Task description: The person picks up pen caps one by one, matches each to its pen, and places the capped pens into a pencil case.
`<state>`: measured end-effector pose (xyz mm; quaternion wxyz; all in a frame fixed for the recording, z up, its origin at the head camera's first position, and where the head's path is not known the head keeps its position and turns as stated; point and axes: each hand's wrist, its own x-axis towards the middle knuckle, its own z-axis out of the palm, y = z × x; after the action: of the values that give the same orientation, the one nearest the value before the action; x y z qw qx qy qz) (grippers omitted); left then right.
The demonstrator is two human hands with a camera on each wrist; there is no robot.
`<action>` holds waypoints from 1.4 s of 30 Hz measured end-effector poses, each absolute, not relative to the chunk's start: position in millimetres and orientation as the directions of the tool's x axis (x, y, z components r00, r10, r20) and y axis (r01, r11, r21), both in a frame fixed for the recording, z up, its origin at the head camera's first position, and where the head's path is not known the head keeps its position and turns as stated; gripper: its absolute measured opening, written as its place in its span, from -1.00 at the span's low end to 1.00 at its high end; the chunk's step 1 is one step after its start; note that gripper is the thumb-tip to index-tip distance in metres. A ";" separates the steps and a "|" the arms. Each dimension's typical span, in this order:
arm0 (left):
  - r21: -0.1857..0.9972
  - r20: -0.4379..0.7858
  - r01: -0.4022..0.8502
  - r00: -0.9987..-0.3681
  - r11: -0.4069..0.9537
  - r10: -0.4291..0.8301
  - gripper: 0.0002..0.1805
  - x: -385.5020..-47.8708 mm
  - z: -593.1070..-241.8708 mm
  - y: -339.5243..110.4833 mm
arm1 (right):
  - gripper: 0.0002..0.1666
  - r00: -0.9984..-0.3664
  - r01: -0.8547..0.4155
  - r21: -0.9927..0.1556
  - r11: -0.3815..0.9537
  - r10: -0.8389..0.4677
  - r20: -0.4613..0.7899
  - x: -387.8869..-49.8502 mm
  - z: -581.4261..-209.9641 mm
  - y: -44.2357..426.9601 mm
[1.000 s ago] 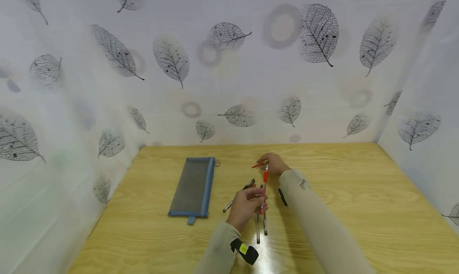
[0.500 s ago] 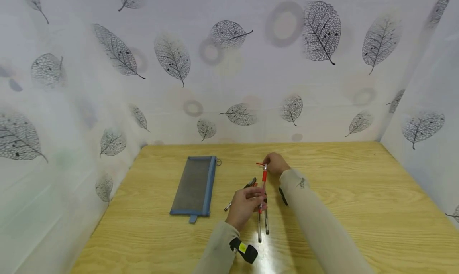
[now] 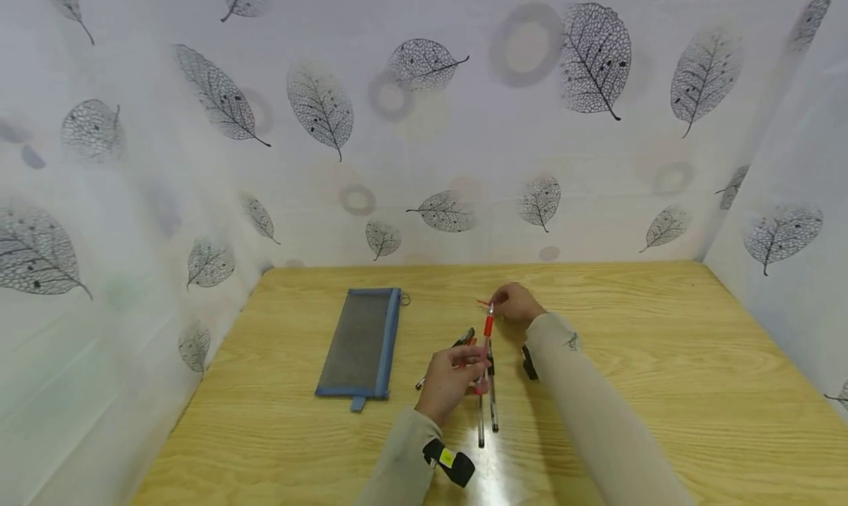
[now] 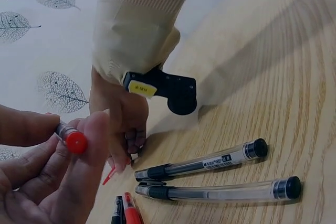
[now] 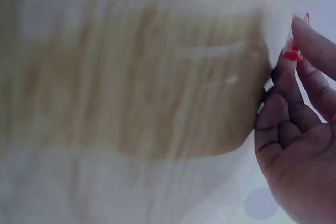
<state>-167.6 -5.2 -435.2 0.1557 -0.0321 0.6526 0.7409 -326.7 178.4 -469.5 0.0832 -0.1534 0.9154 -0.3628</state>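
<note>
In the head view my left hand pinches a red pen, its bare tip pointing away from me; the left wrist view shows the pen's red end between thumb and finger. Just beyond the tip, my right hand holds a small red piece, probably a cap, seen also as red and clear plastic at the fingertips in the right wrist view. Two clear pens with black grips lie on the table. Beside them are a red pen and another black one, partly cut off.
A grey mesh pouch with blue edging lies flat left of the hands, its ring at the upper right corner. The wooden table meets leaf-patterned sheeting at the back and sides.
My right hand has shifted slightly right with the red piece, and less of that piece shows. My left hand keeps its pinch on the red pen, almost unmoved.
</note>
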 end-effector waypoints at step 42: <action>0.964 -0.240 -0.260 -0.940 -0.055 0.240 -0.71 -163.1 -447.6 -3.7 | -0.64 -0.965 -0.189 -0.962 0.195 -0.217 0.146 -248.2 -430.3 212.2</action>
<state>-163.1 -3.7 -447.6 0.1724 -0.0075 0.6653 0.7264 -248.2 212.2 -430.3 0.0113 -0.1314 0.7728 -0.6208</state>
